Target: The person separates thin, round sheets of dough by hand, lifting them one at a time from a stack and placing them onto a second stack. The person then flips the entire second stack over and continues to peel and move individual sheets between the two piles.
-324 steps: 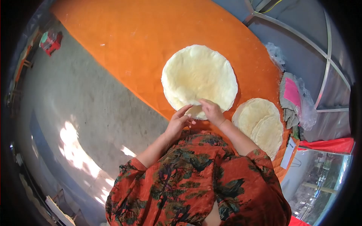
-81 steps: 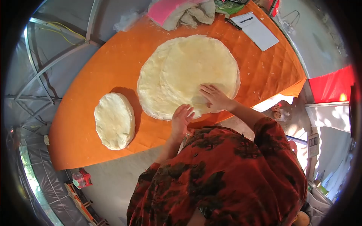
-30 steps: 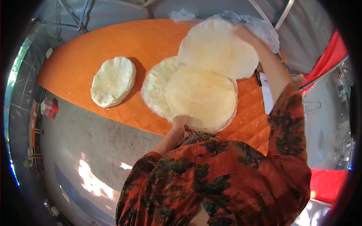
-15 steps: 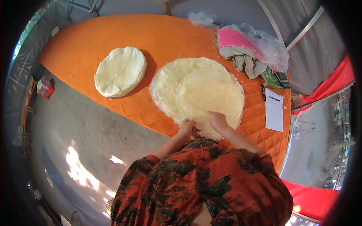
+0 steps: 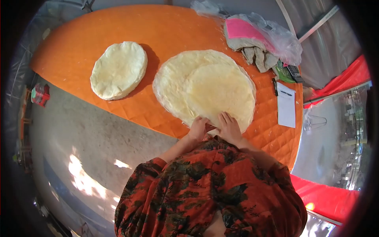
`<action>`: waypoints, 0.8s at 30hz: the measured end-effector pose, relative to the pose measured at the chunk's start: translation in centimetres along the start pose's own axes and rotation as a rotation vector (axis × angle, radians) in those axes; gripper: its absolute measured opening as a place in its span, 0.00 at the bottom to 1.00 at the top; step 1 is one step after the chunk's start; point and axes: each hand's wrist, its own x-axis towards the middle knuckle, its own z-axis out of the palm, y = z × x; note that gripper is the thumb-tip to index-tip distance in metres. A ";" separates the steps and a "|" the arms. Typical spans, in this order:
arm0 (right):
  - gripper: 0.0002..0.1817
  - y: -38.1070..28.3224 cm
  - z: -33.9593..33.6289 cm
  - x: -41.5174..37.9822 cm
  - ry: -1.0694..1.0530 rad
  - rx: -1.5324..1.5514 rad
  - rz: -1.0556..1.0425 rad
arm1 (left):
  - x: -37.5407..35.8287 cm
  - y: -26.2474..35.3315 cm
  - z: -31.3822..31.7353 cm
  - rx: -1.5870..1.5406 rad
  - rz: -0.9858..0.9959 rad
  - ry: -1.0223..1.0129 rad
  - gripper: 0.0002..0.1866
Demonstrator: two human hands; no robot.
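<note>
Two overlapping stacks or layers of thin, pale, round sheets, like pastry, lie on the table in front of me. The smaller top sheet (image 5: 221,89) covers the right part of the wider sheet (image 5: 171,75) beneath. At their near edge, my left hand (image 5: 199,128) has its fingers curled over the rim, seemingly pinching the sheet. Close beside it, my right hand (image 5: 229,127) rests with its fingers stretched out on the top sheet. Both thumbs point inward, and what lies under them is hidden. Left of these sheets is a thick round pale stack (image 5: 118,70).
An orange quilted cover (image 5: 169,29) spreads over the table. At the far right are a pink and grey cloth bundle (image 5: 246,33), clear plastic (image 5: 282,43), a calculator (image 5: 294,73), and a white notepad (image 5: 286,106) with pens. A red container (image 5: 40,94) stands on the floor, left.
My view has tipped slightly, so the table sits higher. My right hand has turned and its fingers now reach forward over the sheet. The left hand stays at the near edge.
</note>
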 end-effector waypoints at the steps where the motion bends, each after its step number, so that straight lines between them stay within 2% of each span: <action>1: 0.25 1.8 0.4 0.2 -0.158 0.090 0.059 | -0.7 0.8 1.1 -0.010 0.015 0.017 0.14; 2: 0.26 4.8 1.4 0.9 -0.314 0.181 0.117 | -1.5 1.9 2.5 -0.018 0.031 0.035 0.14; 3: 0.21 7.8 0.8 3.0 -0.186 0.199 0.200 | -1.8 2.5 3.2 -0.028 0.047 0.057 0.14; 4: 0.20 10.7 0.2 5.2 -0.054 0.224 0.277 | -1.6 2.4 2.1 0.052 0.107 0.178 0.14; 5: 0.20 8.6 -7.4 9.2 -0.128 0.070 0.358 | -1.2 2.0 0.2 0.126 0.179 0.285 0.15; 7: 0.21 8.5 -14.8 12.8 -0.003 -0.011 0.158 | -0.3 1.8 -2.9 0.278 0.338 0.486 0.17; 10: 0.20 6.2 -15.6 12.2 0.266 -0.110 -0.029 | -1.0 2.4 -2.6 0.303 0.239 0.511 0.20; 12: 0.18 4.4 -11.8 9.7 0.154 -0.114 0.051 | -0.2 1.8 -3.0 0.391 0.271 0.516 0.22; 14: 0.16 4.1 -4.7 7.0 0.164 -0.064 0.029 | 0.3 1.8 -3.0 0.412 0.275 0.511 0.24; 16: 0.19 3.9 0.7 4.5 -0.232 -0.039 0.192 | 0.4 2.4 -2.8 0.379 0.243 0.495 0.26; 19: 0.19 2.4 2.8 3.4 -0.247 0.055 0.211 | 0.4 3.8 -2.8 0.378 0.180 0.484 0.28; 20: 0.18 3.2 3.9 3.1 -0.146 0.070 0.175 | 0.4 4.4 -2.7 0.410 0.146 0.468 0.28; 22: 0.17 3.2 2.8 4.3 -0.152 0.054 0.230 | 0.2 5.7 -2.1 0.479 0.061 0.429 0.29; 24: 0.17 2.5 0.4 5.6 -0.142 0.066 0.254 | 0.5 6.2 -1.6 0.509 0.058 0.398 0.27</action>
